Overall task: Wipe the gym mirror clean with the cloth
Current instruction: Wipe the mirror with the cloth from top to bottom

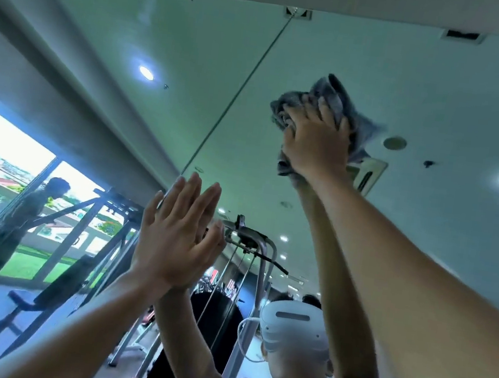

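Right hand (pixel 314 143), upper right of centre: fingers curled into the bunched grey cloth (pixel 330 93), clamped on it and pressing it against the mirror (pixel 414 83) high up, not far below the top edge. Loose cloth ends stick out above and to the right of the hand.

Left hand (pixel 174 242), centre of frame: fingers straight and together, holding nothing, bare palm flat on the glass beside the lower end of the panel seam (pixel 242 92).

Risks, as judged:
- The bare left palm is likely to leave prints on the glass, so that patch would need wiping again.
- The cloth is wadded, so contact is small and streaks or missed strips are likely.
- The arm is at full overhead reach, so pressure may drop and the cloth may slip.
- A trailing end may catch at the seam.
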The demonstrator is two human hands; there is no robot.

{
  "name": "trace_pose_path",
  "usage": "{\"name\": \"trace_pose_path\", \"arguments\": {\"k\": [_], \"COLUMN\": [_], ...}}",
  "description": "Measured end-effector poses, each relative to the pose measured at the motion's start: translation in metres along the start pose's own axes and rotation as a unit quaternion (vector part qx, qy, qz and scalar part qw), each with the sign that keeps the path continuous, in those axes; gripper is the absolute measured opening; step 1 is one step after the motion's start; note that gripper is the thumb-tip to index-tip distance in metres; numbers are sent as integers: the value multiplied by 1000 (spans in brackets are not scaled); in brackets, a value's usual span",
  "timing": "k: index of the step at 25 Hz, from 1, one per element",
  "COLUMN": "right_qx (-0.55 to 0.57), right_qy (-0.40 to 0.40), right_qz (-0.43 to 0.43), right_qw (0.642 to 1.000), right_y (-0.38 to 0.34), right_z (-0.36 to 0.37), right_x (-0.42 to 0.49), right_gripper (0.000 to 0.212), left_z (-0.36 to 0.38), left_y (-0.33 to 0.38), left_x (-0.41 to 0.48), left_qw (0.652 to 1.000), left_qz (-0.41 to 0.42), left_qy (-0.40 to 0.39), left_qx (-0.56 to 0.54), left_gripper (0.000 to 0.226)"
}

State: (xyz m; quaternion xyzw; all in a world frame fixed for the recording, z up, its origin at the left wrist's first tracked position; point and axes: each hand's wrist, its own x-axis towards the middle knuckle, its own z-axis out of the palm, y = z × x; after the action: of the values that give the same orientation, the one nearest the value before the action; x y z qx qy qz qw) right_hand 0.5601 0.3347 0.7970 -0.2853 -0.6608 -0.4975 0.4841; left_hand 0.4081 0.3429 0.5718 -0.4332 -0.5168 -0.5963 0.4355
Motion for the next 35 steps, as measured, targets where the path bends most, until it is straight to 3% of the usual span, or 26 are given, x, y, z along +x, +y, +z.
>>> {"name": "trace_pose_path", "arguments": {"k": [2, 4, 5, 7, 9, 10, 11, 12, 14, 16, 17, 19, 20, 21, 23, 25, 26, 28, 29, 31, 32, 33, 35], "right_qx": [-12, -22, -20, -4, 2, -12, -19, -17, 4, 10, 25, 41, 23, 3, -8, 1, -6, -3, 9, -3, -13, -20, -16], "right_qy": [-18, -117, -152, -120, -8, 18, 20, -12, -128, -181, -159, -66, -33, -18, -55, -145, -165, -121, -73, -25, -31, -56, -151], "right_qz": [-68, -246, -294, -241, -53, -4, -19, -89, -282, -354, -315, -128, -55, -36, -148, -313, -349, -272, -175, -14, -8, -66, -258], "right_qw": [997, 962, 943, 963, 999, 1000, 999, 996, 951, 917, 935, 989, 998, 999, 987, 939, 923, 955, 982, 1000, 999, 996, 954], "right_y": [-46, -67, -63, -39, -24, -33, -48, -66, -80, -62, -49, -31, -35, -50, -84, -81, -61, -10, 16, 37, 29, 19, 17], "right_z": [11, 12, 10, 6, 14, 21, 24, 24, 21, 16, 15, 19, 24, 25, 20, 15, 9, -5, -11, -13, -14, -17, -27], "right_x": [-15, -19, -9, 20, 23, 15, 6, -3, -3, 18, 34, 41, 31, 16, -20, -33, -27, -6, -1, -20, -39, -62, -102], "right_gripper": [49, 48, 48, 47, 47, 48, 49, 49, 49, 53, 56, 51, 49, 49, 49, 48, 48, 55, 58, 58, 59, 61, 59], "left_z": [-1, -2, -3, -5, -5, -5, -5, -5, -4, -3, -3, -3, -2, -2, -2, -3, -4, -8, -10, -12, -12, -12, -11], "left_y": [0, 2, 2, 2, 2, 2, 3, 3, 2, 0, -2, -4, -4, -5, -5, -4, -2, 5, 12, 30, 39, 49, 72], "left_x": [0, -1, -1, -1, -2, -2, -1, -1, -3, -3, -3, -4, -3, -3, -2, -5, -8, -12, -15, -20, -23, -27, -38], "left_qw": [1000, 1000, 1000, 1000, 1000, 1000, 1000, 1000, 1000, 1000, 1000, 1000, 999, 1000, 1000, 999, 1000, 1000, 999, 997, 997, 997, 998], "left_qz": [-9, -11, -12, -10, -5, -5, -8, -9, -6, 8, 12, 17, 19, 20, 23, 26, 22, 8, 1, -16, -22, -23, -8], "left_qy": [-4, 1, 3, -6, -17, -17, -14, -11, -3, -2, -2, -1, 0, 3, 10, 16, 13, -15, -36, -74, -78, -74, -66], "left_qx": [-4, -6, -9, -16, -17, -18, -17, -13, -8, -13, -19, -26, -26, -24, -19, -13, -8, 4, 5, 2, -2, -8, -15], "left_gripper": [68, 68, 68, 69, 69, 69, 69, 69, 68, 67, 66, 65, 65, 66, 66, 62, 61, 67, 72, 80, 81, 80, 78]}}
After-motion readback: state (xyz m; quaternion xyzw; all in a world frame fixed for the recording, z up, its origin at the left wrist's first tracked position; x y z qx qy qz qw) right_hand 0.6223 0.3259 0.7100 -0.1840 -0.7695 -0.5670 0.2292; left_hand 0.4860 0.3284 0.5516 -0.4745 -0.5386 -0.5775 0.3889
